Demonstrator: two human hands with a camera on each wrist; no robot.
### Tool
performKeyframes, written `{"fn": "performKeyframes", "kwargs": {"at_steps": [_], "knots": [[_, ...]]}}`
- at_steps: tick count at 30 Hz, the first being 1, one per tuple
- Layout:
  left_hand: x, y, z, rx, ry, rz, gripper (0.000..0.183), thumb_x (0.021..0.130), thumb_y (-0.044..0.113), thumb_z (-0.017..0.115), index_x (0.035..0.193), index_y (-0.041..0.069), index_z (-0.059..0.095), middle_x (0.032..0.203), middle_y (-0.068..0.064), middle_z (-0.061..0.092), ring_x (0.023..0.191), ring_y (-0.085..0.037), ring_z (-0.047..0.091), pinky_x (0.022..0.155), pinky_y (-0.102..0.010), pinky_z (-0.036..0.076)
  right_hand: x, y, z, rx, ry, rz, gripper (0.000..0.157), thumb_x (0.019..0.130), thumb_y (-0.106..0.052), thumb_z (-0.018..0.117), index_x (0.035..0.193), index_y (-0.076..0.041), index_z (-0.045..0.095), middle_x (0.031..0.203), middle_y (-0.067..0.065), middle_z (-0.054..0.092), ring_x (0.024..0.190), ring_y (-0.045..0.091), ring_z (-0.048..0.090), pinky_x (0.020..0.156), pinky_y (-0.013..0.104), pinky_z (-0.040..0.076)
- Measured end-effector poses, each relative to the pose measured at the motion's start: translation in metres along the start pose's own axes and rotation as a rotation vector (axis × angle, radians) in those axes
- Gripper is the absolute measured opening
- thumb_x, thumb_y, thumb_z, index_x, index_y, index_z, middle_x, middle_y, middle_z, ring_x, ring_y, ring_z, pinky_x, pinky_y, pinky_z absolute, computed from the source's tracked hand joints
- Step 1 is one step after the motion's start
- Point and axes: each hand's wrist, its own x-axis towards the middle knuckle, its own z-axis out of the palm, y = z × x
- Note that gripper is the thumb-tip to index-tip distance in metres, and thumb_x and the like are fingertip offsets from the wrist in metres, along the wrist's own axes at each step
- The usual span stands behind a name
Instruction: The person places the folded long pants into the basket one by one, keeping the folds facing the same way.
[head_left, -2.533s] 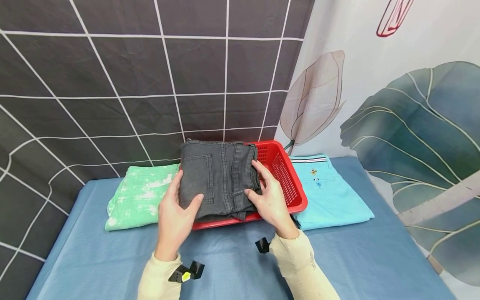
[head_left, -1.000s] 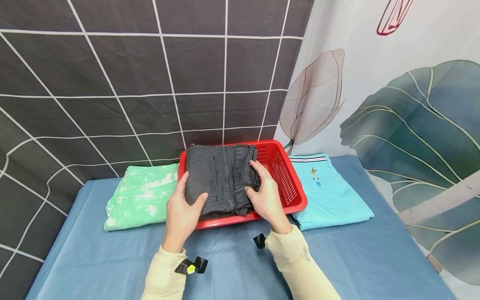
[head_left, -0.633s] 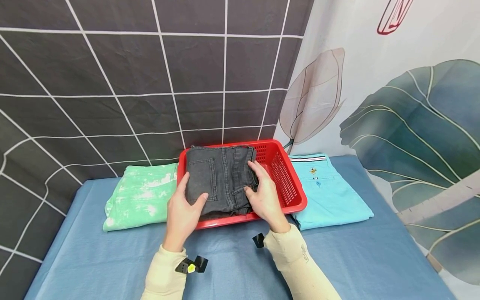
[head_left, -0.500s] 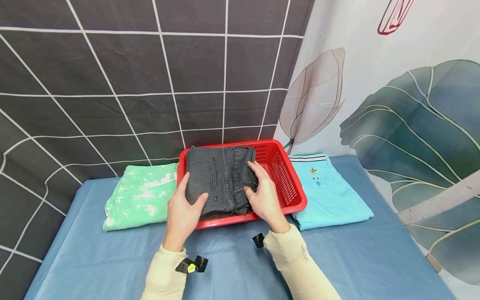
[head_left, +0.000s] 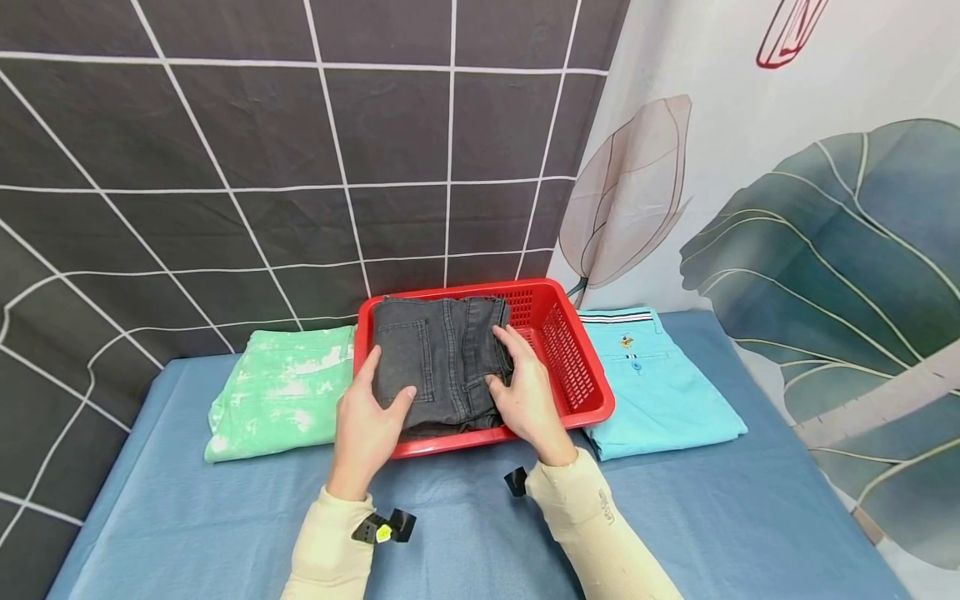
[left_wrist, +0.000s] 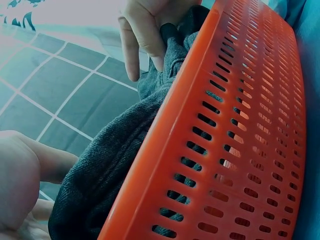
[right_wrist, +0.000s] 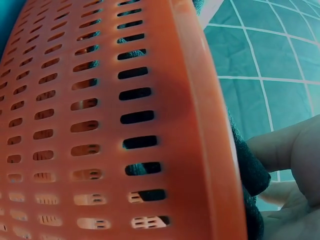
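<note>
A folded pair of dark grey jeans [head_left: 442, 358], back pocket upward, lies inside the left and middle part of the red basket [head_left: 581, 358]. My left hand [head_left: 367, 425] holds the jeans' left side, its thumb over the top near the pocket. On the right side my right hand [head_left: 528, 400] grips the folded edge between thumb and fingers. In the left wrist view the jeans [left_wrist: 115, 145] rise above the basket's near rim. The right wrist view shows a bit of the denim [right_wrist: 250, 172] at the fingers, just past the rim.
Folded green-and-white garment [head_left: 281, 396] lies left of the basket. Folded light blue trousers [head_left: 660, 400] with a striped waistband lie to its right. All rest on a blue cloth [head_left: 465, 533]. A dark grid-patterned backdrop [head_left: 262, 150] stands close behind the basket.
The jeans have come down from above the basket's left rim into the basket, shifting slightly right, with both hands on them. Over the last half second they have sunk only a little more.
</note>
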Motion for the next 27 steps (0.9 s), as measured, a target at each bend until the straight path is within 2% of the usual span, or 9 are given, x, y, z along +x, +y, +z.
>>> {"fn": "performKeyframes", "kwargs": {"at_steps": [16, 27], "knots": [[0.0030, -0.0026, 0.0038, 0.041, -0.026, 0.004, 0.075, 0.090, 0.015, 0.072, 0.155, 0.000, 0.035, 0.151, -0.024, 0.044, 0.139, -0.039, 0.042, 0.115, -0.052, 0.032, -0.0012, 0.0053, 0.0040, -0.039, -0.031, -0.008, 0.067, 0.084, 0.009, 0.069, 0.146, -0.002, 0.050, 0.154, 0.024, 0.040, 0.141, 0.039, 0.040, 0.113, 0.054, 0.034], [0.0033, 0.0008, 0.0039, 0.110, -0.081, 0.002, 0.075, 0.093, 0.015, 0.069, 0.155, -0.003, 0.032, 0.152, -0.027, 0.041, 0.140, -0.043, 0.040, 0.114, -0.056, 0.031, -0.0018, 0.0047, 0.0047, -0.040, -0.079, 0.017, 0.067, 0.085, 0.006, 0.069, 0.148, -0.003, 0.048, 0.156, 0.025, 0.035, 0.142, 0.041, 0.037, 0.113, 0.056, 0.034]]}}
